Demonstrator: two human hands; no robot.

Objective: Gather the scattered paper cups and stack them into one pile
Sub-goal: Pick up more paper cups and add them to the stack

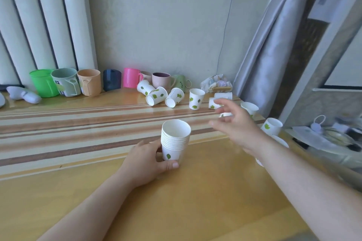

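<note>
The left hand [146,162] grips a stack of paper cups [175,139] near its base, thumb across the front and fingers curled round the far side, on the wooden table [195,201] just in front of the person. The stack stands mouth up with its long axis nearly vertical, leaning slightly away from the camera, and a green leaf print shows on the lowest cup. The right hand [235,123] hovers above the table's right side with fingers spread wide and holding nothing; it is blurred, so the exact set of the fingers is hard to read. Further back, three loose cups [156,96] lie on their sides in a cluster, mouths facing toward the person and to the left. Just right of them one upright cup [196,98] stands mouth up. Beyond the right hand two more tipped cups [220,100] lie partly hidden by its fingers, and something white under the palm is probably another cup. Near the table's right edge a cup [249,108] and another cup [271,126] stand open end up, both partly covered by the hand and wrist. A row of coloured mugs [88,82] lines the wall behind.
</note>
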